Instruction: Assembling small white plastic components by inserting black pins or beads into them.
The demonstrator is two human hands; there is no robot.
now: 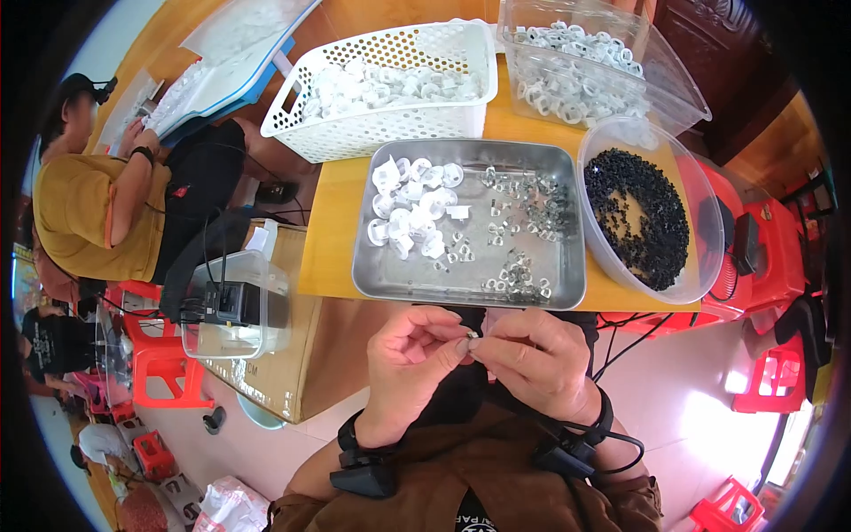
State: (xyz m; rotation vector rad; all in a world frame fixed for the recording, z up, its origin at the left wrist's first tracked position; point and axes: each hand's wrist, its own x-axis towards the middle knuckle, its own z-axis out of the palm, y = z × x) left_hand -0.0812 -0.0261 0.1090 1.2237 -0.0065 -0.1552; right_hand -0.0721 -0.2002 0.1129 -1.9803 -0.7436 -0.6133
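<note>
Left hand (408, 362): pinching a tiny part (472, 336), too small to identify
Right hand (542, 362): pinching the same part
Held piece: just off the near edge of the surface (330, 244)
Metal tray (425, 277): at that edge, white pieces (409, 213) left, metal pieces (519, 279) right
Clear tub (708, 266): near right corner, holding black pieces (654, 257)

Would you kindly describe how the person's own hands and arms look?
The left hand and right hand are ungloved. Each wrist has a black strap with a boxy black device; a black cable loops beside the right one. Brown sleeves end short of the wrists.
</note>
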